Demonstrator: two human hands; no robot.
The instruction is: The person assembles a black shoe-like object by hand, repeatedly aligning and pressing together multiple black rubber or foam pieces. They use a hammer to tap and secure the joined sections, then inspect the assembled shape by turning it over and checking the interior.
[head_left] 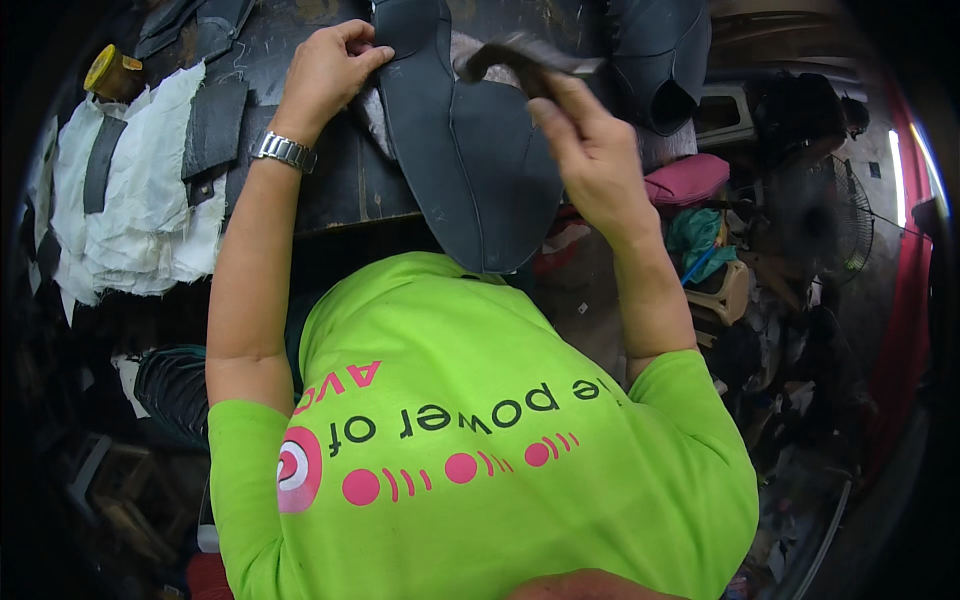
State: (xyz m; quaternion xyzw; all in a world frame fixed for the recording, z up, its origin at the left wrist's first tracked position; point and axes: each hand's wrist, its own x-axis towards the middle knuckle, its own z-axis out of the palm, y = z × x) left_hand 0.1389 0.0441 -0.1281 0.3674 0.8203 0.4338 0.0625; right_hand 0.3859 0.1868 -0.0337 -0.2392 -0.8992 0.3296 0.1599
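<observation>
A dark grey stitched leather piece [490,170], shaped like a boot upper, lies over the table's near edge, its rounded lower end hanging toward me. At its upper left edge, my left hand [330,75] pinches the leather between thumb and fingers. My right hand [600,165] is wrapped round a hammer [520,55], held over the right side of the leather. Motion blurs the hammer slightly, and whether its head touches the work I cannot tell. Beneath the leather, part of a pale, rough-surfaced block [465,48] shows.
White cloth [140,225] with dark strips lies left on the dark table [345,205], near a yellow-lidded jar [112,75]. Another dark boot upper [655,45] stands at the right. Beyond are a pink cushion [690,180], a beige stool [722,292] and a fan [845,220].
</observation>
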